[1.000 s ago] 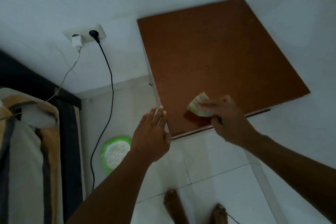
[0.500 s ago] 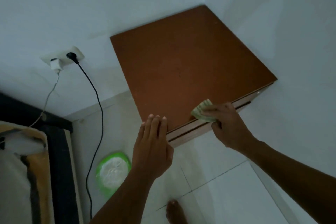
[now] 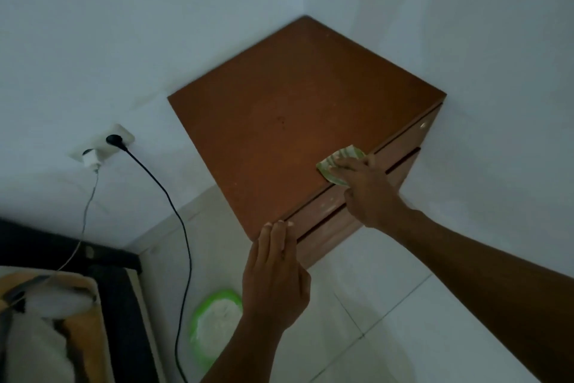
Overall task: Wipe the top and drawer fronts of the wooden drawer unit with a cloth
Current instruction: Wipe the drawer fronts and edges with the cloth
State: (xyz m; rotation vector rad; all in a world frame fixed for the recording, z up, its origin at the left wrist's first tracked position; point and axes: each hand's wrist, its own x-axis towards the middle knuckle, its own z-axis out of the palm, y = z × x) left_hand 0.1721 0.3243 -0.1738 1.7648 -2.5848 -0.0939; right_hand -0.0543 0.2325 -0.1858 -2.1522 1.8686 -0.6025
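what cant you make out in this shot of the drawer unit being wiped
Head view, the only one:
- Most of the cloth: covered by the right hand, so its size is unclear.
- Drawer fronts: seen at a steep angle, lower drawers hidden.
- Left hand palm: faces away, contact with the unit's corner unclear.
- Green item on the floor: partly behind the left forearm.

Home bedroom: bed (image 3: 62, 320), wall socket (image 3: 104, 146), tiled floor (image 3: 388, 305).
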